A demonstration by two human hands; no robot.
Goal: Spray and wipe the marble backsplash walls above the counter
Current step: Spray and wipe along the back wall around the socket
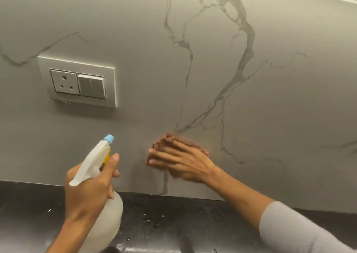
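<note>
A person is pressing a brown cloth (180, 143) flat against the marble backsplash (241, 98) with the right hand (181, 162), fingers spread open over it, low on the wall at about 5 o'clock from the socket plate (77, 81). The left hand (90, 187) is gripping a spray bottle (100, 210) by its neck, at 9 o'clock from the cloth, above the dark counter (170, 223). The cloth looks soft and light, best held under a flat palm; the bottle's smooth plastic is probably slippery when wet.
</note>
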